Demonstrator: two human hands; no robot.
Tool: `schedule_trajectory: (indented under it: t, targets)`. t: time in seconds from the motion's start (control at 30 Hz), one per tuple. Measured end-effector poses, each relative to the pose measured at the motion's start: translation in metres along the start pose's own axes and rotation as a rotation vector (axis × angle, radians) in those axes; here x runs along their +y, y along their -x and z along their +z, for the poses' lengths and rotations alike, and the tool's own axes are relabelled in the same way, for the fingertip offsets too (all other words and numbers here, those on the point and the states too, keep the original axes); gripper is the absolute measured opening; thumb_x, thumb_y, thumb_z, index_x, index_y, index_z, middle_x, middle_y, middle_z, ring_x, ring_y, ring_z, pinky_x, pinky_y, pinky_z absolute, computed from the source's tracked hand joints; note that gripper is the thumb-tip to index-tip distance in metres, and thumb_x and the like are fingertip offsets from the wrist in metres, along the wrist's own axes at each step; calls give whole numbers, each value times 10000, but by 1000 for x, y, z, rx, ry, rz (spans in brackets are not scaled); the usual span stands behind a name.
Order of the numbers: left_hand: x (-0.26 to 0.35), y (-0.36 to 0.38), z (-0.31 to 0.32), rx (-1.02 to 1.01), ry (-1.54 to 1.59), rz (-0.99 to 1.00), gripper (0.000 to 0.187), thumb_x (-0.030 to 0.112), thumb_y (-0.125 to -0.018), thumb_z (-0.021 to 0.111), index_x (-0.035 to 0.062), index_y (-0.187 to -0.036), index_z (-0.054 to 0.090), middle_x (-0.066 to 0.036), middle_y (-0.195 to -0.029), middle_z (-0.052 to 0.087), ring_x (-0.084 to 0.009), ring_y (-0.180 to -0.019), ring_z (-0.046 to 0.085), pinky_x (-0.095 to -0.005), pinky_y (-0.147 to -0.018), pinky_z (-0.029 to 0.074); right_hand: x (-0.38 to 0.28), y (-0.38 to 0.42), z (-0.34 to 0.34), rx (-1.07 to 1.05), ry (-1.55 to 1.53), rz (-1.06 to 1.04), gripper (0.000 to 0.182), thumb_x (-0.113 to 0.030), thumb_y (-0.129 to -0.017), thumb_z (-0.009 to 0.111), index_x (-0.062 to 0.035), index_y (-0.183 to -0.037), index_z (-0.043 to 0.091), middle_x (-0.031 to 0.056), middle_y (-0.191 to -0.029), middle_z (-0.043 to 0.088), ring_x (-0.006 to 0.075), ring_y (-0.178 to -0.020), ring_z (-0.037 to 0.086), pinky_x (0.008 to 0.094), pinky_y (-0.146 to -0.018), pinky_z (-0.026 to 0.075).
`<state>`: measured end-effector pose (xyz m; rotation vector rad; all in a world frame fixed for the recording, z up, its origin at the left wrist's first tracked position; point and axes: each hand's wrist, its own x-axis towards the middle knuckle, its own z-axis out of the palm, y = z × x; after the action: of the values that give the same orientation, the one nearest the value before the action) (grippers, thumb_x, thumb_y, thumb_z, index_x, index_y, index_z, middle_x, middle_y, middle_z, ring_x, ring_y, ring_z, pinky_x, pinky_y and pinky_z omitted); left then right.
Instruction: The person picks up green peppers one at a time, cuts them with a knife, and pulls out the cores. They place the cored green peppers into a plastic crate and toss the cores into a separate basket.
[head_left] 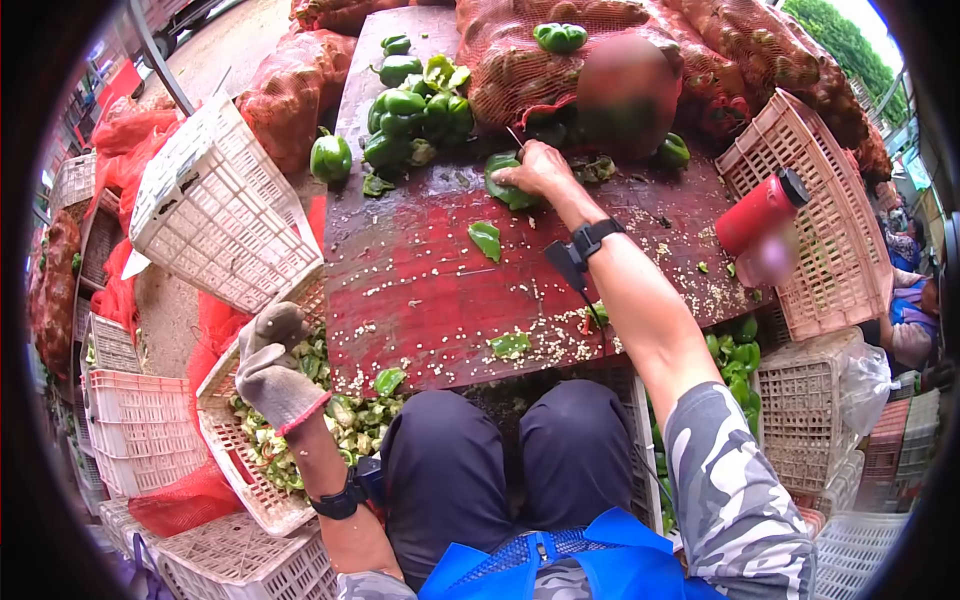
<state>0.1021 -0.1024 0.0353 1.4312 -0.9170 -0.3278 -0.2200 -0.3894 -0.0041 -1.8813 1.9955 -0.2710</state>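
My bare right hand reaches to the far middle of the board, its fingers closed on a green bell pepper. A thin, pointed metal piece sticks up beside these fingers; its grip is hidden. My left hand, in a grey knit glove, hovers over a crate of pale green pepper cores and scraps. Its fingers look loosely apart, with nothing visible in them. Whole peppers lie heaped at the board's far left. A cut pepper piece rests mid-board.
Seeds dot the red board. Net sacks line its far edge. A red bottle stands by a tilted crate at right. Another crate leans at left. Green peppers fill a space below right. A person is at far right.
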Motion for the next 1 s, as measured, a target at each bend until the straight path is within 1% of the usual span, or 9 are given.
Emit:
schedule_trajectory:
  t: [0.2, 0.27, 0.47, 0.53, 0.6, 0.63, 0.73, 0.83, 1.0]
  targets:
    - [-5, -3, 0, -39, 40, 33, 407, 67, -778, 406, -89, -1057, 659, -186, -1018, 692, -293, -906, 693, -388, -809, 586, -1, 15, 2, 56, -24, 9, 759, -465, -671, 857, -39, -1251, 615, 188, -1236, 662, 327, -1156, 633, 417, -979, 506]
    - [-5, -2, 1, -49, 35, 38, 408, 69, -781, 405, -88, -1058, 659, -186, -1019, 692, -294, -908, 693, -387, -810, 585, -2, 31, 6, 147, -19, -62, 634, -422, -687, 844, -98, -1197, 651, 174, -1148, 697, 329, -1103, 658, 431, -947, 522]
    - [-8, -3, -5, -106, 228, -54, 404, 108, -827, 404, -65, -1089, 659, -197, -1058, 691, -292, -955, 686, -396, -860, 568, 10, 91, -8, 281, -289, -274, 454, -323, -703, 796, -97, -1080, 684, 181, -993, 724, 341, -973, 699, 434, -868, 548]
    - [-13, -4, -13, -102, 175, -61, 409, 119, -843, 406, -60, -1113, 657, -200, -1086, 688, -292, -985, 681, -403, -900, 554, 31, 120, -35, 285, -464, -308, 440, -306, -702, 820, -60, -1047, 700, 154, -960, 740, 256, -909, 726, 384, -834, 563]
    - [-70, -27, -48, -224, 435, -52, 465, 128, -870, 426, -71, -1249, 608, -200, -1203, 665, -306, -1067, 661, -407, -1020, 491, 71, 153, -66, 182, -633, -251, 420, -274, -706, 837, -28, -1020, 705, 154, -939, 743, 201, -854, 726, 362, -795, 579]
    - [-71, -27, -51, -200, 324, 6, 426, 131, -898, 402, -67, -1205, 620, -195, -1158, 675, -281, -996, 679, -372, -899, 548, 98, 172, -76, 192, -619, -207, 402, -252, -715, 838, -20, -1014, 705, 144, -926, 744, 186, -840, 724, 354, -774, 584]
    - [-65, -35, -58, -141, 271, -13, 417, 143, -913, 411, -56, -1213, 622, -177, -1116, 687, -271, -966, 681, -368, -884, 554, 143, 263, -126, 86, -665, 21, 328, -162, -780, 804, -22, -1060, 705, 61, -926, 733, 125, -803, 695, 320, -737, 591]
    - [-64, -38, -58, -126, 251, -27, 411, 141, -915, 412, -53, -1206, 628, -173, -1110, 688, -268, -962, 681, -366, -880, 556, 234, 325, -121, 141, -475, 88, 331, -136, -776, 802, -27, -1074, 708, 50, -916, 726, 112, -777, 671, 302, -722, 576]
    - [-63, -34, -59, -126, 240, -52, 401, 137, -918, 414, -48, -1196, 637, -166, -1099, 690, -262, -956, 680, -364, -872, 560, 283, 413, -111, 128, -523, 356, 362, -124, -776, 796, -3, -1102, 694, 52, -903, 722, 114, -767, 662, 291, -694, 558]
